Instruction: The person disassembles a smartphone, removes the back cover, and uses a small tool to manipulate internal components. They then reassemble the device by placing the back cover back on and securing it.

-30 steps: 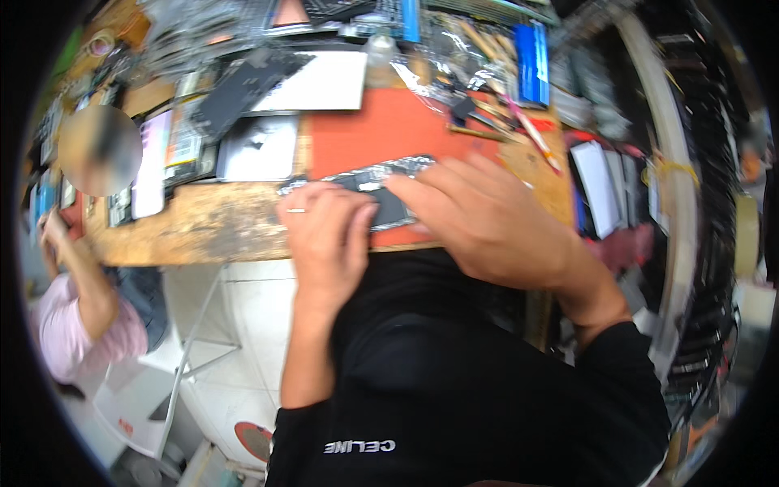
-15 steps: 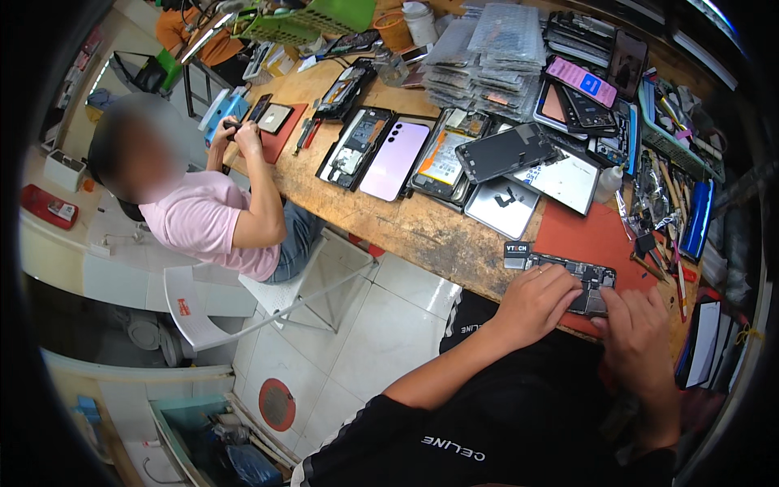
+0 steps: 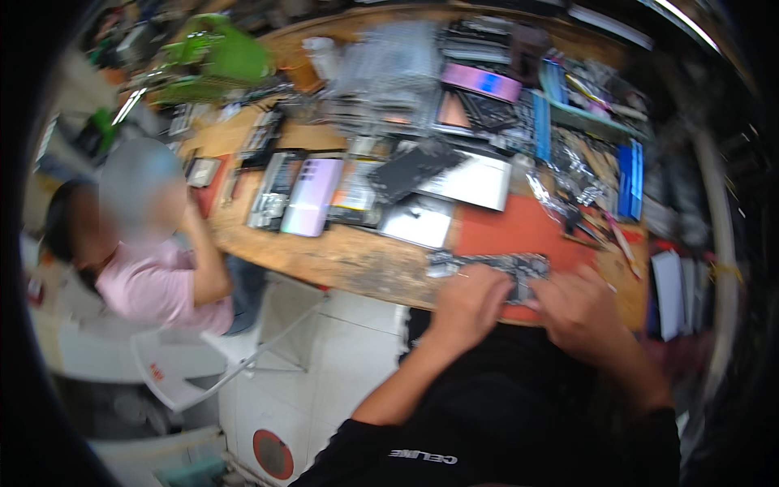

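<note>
An opened phone point(image 3: 522, 269) with dark internals lies at the bench's front edge on a red mat point(image 3: 503, 231). My left hand point(image 3: 469, 304) rests on its left part with fingers bent and pressed together, gripping it. My right hand point(image 3: 580, 312) is curled at the right end, thumb and fingertips against the phone. Motion blur hides what exactly the fingertips press. A silver-backed panel point(image 3: 414, 227) and a dark screen part point(image 3: 406, 170) lie beyond my left hand; loose tools point(image 3: 621, 239) are right of the mat.
A person in pink point(image 3: 158, 288) sits on a white folding chair point(image 3: 170, 373) at left. The wooden bench point(image 3: 357, 268) carries phones, a lilac one point(image 3: 312, 195) included, stacked bubble pouches point(image 3: 377, 77), a green basket point(image 3: 219, 53) and blue tubes point(image 3: 630, 183). Tiled floor point(image 3: 333, 349) shows below.
The camera swung left, then slightly back, so the scene has shifted and blurred. My hands remain on the opened phone. The seated person's forearm now appears more upright, near the face.
</note>
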`<state>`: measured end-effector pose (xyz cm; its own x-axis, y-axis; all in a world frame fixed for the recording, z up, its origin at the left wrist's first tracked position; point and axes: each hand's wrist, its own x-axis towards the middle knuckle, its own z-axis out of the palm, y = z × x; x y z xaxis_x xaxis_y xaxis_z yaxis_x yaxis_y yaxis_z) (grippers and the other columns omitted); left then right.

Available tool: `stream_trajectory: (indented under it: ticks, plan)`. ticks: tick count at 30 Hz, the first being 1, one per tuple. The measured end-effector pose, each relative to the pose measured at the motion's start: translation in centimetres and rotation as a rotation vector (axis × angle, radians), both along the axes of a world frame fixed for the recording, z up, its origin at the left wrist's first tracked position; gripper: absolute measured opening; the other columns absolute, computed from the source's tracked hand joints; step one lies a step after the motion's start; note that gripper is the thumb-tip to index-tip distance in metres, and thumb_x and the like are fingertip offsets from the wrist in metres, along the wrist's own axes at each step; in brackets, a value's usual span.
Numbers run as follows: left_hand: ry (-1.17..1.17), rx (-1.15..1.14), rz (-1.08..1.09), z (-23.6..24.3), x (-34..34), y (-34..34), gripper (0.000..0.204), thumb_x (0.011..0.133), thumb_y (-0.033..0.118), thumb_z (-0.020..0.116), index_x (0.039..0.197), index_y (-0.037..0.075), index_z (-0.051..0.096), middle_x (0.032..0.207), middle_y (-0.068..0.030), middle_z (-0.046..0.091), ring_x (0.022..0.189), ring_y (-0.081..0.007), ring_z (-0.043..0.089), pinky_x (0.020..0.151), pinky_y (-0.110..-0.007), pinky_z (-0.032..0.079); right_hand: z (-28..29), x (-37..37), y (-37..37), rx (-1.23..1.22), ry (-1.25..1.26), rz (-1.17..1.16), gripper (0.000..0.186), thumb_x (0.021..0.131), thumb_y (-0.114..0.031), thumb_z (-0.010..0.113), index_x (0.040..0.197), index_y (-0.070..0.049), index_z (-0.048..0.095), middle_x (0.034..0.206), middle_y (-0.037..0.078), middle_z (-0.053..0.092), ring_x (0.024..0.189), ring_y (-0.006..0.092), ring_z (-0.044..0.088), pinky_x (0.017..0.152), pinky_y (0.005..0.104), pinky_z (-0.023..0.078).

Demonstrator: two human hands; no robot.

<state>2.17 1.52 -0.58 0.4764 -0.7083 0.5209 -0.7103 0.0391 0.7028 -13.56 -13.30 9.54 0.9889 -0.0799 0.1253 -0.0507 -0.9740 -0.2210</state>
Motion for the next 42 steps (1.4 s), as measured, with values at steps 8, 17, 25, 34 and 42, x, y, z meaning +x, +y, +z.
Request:
stream_trajectory:
  ticks: [8,17,25,34,42]
  plan:
    - [0.010,0.032,0.003,0.1,-0.2,0.0,0.009,0.092,0.001,0.081,0.096,0.002,0.073,0.092,-0.0133,0.073,0.085,-0.0347,0.072,0.073,-0.044,0.055,-0.9,-0.5,-0.8,0.044,-0.171,0.029,0.037,0.096,-0.017,0.078,0.128,0.001,0.072,0.104,0.013,0.075,0.091,0.0313,0.072,0.082,0.0423,0.053]
    - [0.005,0.047,0.035,0.0,-0.4,0.0,0.013,0.090,0.000,0.082,0.097,0.003,0.072,0.093,-0.0115,0.074,0.086,-0.0340,0.071,0.076,-0.043,0.055,-1.3,-0.6,-1.2,0.061,-0.143,0.051,0.036,0.095,-0.017,0.080,0.125,0.000,0.069,0.106,0.013,0.073,0.094,0.0316,0.073,0.081,0.0425,0.053]
    - [-0.032,0.030,0.029,-0.4,-0.3,0.0,0.012,0.090,0.001,0.082,0.096,0.004,0.073,0.093,-0.0102,0.072,0.086,-0.0324,0.070,0.076,-0.043,0.054,-2.0,0.0,-1.1,0.246,-0.301,0.089,0.033,0.086,-0.002,0.075,0.118,0.000,0.066,0.106,0.014,0.072,0.090,0.0336,0.070,0.081,0.0445,0.052]
    - [-0.088,0.060,-0.012,-0.2,0.0,0.2,0.010,0.090,0.003,0.081,0.093,0.006,0.072,0.093,-0.0084,0.069,0.087,-0.0310,0.067,0.076,-0.043,0.051,-2.5,0.4,-0.8,0.307,-0.317,0.059,0.029,0.081,0.005,0.067,0.106,-0.002,0.054,0.103,0.016,0.070,0.087,0.0356,0.069,0.078,0.0436,0.049]
    - [-0.067,0.049,-0.022,-0.2,0.0,0.3,0.015,0.085,0.003,0.085,0.092,0.007,0.072,0.093,-0.0076,0.070,0.087,-0.0302,0.067,0.076,-0.042,0.050,-3.3,0.6,-0.7,0.431,-0.352,0.017,0.026,0.081,0.010,0.060,0.103,0.000,0.049,0.097,0.018,0.066,0.084,0.0398,0.068,0.075,0.0457,0.054]
